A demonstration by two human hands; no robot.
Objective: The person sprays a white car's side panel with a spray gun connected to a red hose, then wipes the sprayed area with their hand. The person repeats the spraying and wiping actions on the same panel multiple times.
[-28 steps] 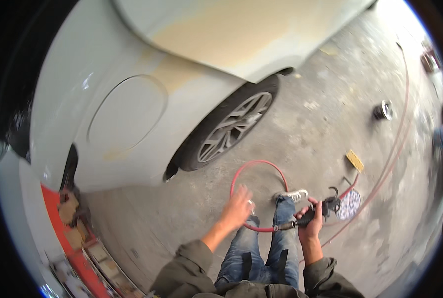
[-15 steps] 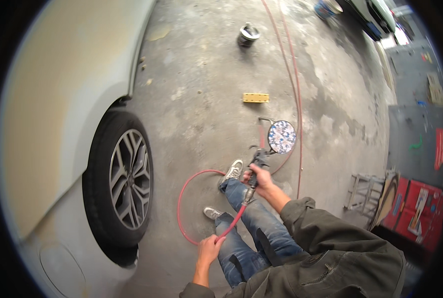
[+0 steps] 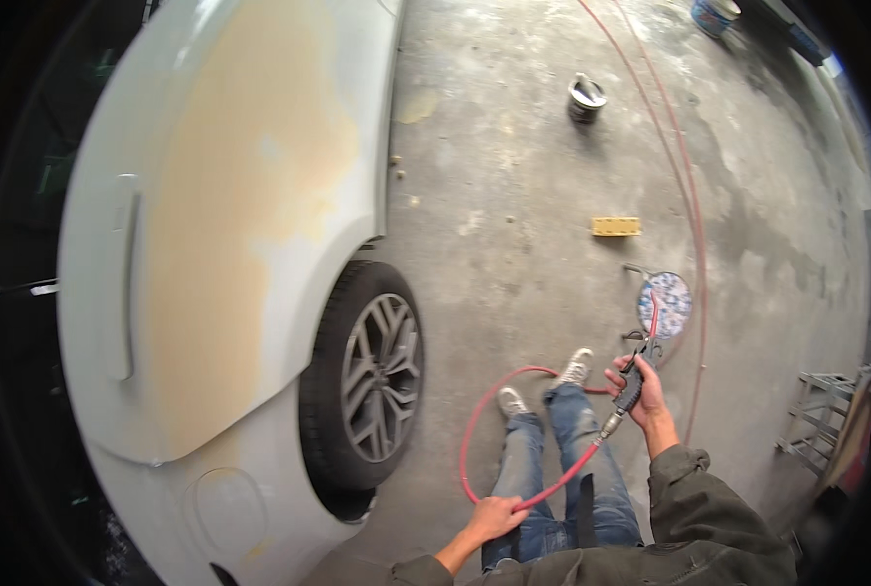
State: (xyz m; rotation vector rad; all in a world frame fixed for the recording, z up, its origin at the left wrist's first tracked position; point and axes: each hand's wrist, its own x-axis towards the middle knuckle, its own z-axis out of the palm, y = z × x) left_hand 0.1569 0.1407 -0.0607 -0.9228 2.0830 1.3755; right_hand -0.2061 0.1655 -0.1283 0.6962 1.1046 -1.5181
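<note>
Over grey concrete floor (image 3: 494,293): right hand (image 3: 652,393) grips black-handled air gun (image 3: 630,385), silver metal coupling (image 3: 611,424), red nozzle (image 3: 655,314); left hand (image 3: 495,517) grasps looped red hose (image 3: 574,475).

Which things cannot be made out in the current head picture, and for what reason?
Head view: the piece of red hose inside the left hand, hidden by its fingers.
Head view: part of the right hand, covered by the black air tool.
Head view: the contents of the dark can, too small to tell.
Head view: the rest of the white car, cut off by the picture's edges.
</note>
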